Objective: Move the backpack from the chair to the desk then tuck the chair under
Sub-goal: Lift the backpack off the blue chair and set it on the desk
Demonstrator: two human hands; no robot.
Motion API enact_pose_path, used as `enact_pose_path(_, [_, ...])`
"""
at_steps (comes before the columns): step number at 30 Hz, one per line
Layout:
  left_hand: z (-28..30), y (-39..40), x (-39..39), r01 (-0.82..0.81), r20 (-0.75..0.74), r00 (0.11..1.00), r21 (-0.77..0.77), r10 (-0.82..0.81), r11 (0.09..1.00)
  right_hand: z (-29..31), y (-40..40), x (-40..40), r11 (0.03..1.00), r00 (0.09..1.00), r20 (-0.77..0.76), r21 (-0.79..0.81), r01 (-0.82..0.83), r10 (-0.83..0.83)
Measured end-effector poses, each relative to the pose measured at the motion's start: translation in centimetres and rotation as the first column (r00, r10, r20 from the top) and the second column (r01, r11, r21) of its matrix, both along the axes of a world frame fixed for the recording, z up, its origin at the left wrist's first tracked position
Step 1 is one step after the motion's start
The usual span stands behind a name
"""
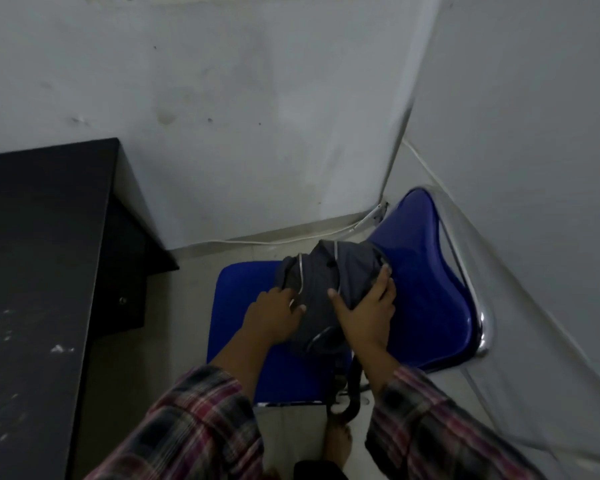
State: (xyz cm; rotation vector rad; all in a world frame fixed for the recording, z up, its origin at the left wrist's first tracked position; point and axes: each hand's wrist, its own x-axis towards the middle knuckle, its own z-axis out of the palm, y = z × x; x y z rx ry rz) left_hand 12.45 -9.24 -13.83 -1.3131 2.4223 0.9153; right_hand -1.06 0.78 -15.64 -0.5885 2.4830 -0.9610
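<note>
A dark grey backpack (321, 282) lies on the seat of a blue plastic chair (426, 292) with a chrome frame, standing in the room's corner. My left hand (274, 315) grips the backpack's left side, fingers curled into the fabric. My right hand (364, 306) clasps its right side, thumb on top and fingers wrapped round the edge. The backpack's black straps (352, 389) hang over the seat's front edge. The black desk (39, 254) stands to the left, apart from the chair.
White walls meet in a corner just behind the chair. A white cable (274, 241) runs along the floor at the wall's foot. A dark drawer unit (129, 268) sits under the desk's far end. Light floor lies between desk and chair. My bare foot (338, 445) is below.
</note>
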Motion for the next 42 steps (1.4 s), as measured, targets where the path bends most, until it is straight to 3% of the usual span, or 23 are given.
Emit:
enact_pose_path(4, [-0.3,0.3,3.1,0.003,0.037,0.999,0.044,-0.005,0.999,0.3,-2.0,0.1,0.996,0.995,0.078,-0.051,0.071,-0.067])
enact_pose_path(7, [-0.4,0.0,5.0,-0.041,0.056,0.998,0.052,0.038,0.998,1.1,-3.4,0.2,0.999,0.998,0.065,0.043,0.021,-0.023])
enact_pose_path(11, [0.0,-1.0,6.4,-0.127,0.031,0.992,0.05,0.126,0.991,2.4,-6.2,0.7,0.926,0.951,-0.067,0.256,-0.276,0.302])
enact_pose_path(13, [0.5,-1.5,6.9,-0.186,0.009,0.983,0.068,0.185,0.98,3.7,-7.9,1.2,0.907,0.922,-0.086,0.236,-0.349,0.378])
enact_pose_path(18, [2.0,-3.5,6.8,-0.402,-0.077,0.903,0.193,0.422,0.895,7.9,-11.7,2.2,0.922,0.912,-0.134,0.057,-0.383,0.387])
enact_pose_path(24, [3.4,-3.2,7.5,-0.651,-0.037,0.634,0.513,0.773,0.559,14.2,-16.4,4.2,0.894,0.896,-0.204,-0.141,-0.424,0.393])
enact_pose_path(26, [4.0,-2.5,8.3,-0.69,0.033,0.47,0.637,0.882,0.344,16.7,-17.8,5.3,0.854,0.881,-0.232,-0.239,-0.462,0.411])
enact_pose_path(29, [4.8,-2.2,9.0,-0.593,0.172,0.237,0.805,0.956,0.002,20.4,-20.0,6.9,0.797,0.873,-0.264,-0.362,-0.484,0.41])
enact_pose_path(32, [5.9,-3.2,8.7,-0.297,0.262,0.041,0.925,0.964,-0.238,23.8,-22.0,9.3,0.717,0.861,-0.259,-0.477,-0.508,0.438])
enact_pose_path(34, [7.1,-4.4,8.4,-0.018,0.268,-0.056,0.963,0.962,-0.269,25.7,-23.1,11.1,0.658,0.842,-0.278,-0.528,-0.536,0.463])
enact_pose_path(37, [9.7,-7.0,8.8,0.309,0.259,-0.266,0.935,0.929,-0.172,28.0,-24.7,13.6,0.583,0.818,-0.297,-0.585,-0.564,0.494])
enact_pose_path(40, [12.6,-9.7,9.9,0.462,0.3,-0.489,0.886,0.819,-0.048,29.4,-26.1,16.0,0.514,0.786,-0.297,-0.623,-0.589,0.542])
enact_pose_path(42, [13.7,-11.4,11.3,0.484,0.304,-0.582,0.875,0.754,0.022,29.8,-27.5,17.7,0.476,0.769,-0.301,-0.642,-0.601,0.565])
